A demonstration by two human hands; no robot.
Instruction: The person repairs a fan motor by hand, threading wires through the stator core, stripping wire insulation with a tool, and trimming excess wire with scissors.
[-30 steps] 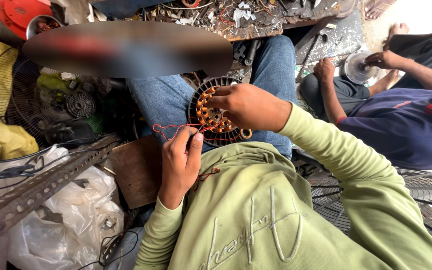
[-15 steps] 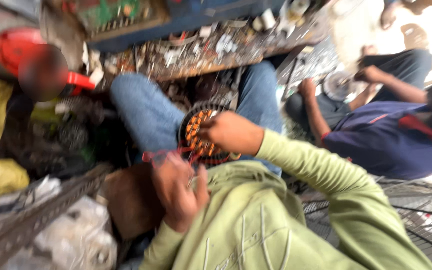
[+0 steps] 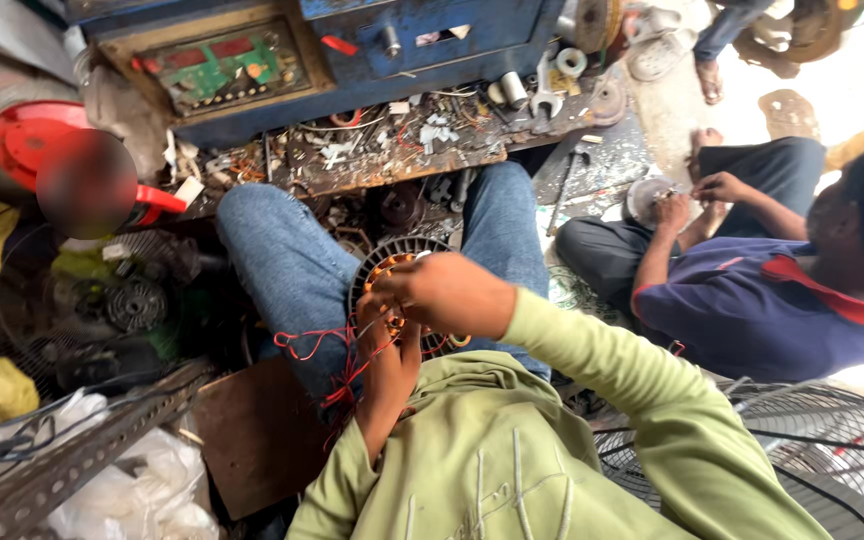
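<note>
A: Where is the stator?

B: On my lap, between my knees. My right hand grips its near right rim; my left hand pinches red wire just below it.

A: Appearance?

B: Round, black-finned, copper windings inside.

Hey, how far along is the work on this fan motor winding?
Copper coils already sit around the round stator resting between the knees. In hand: the right hand steadies its rim while the left hand handles red thread. Left: loose thread ends hang untied; how much lacing remains is hidden by the hands.
</note>
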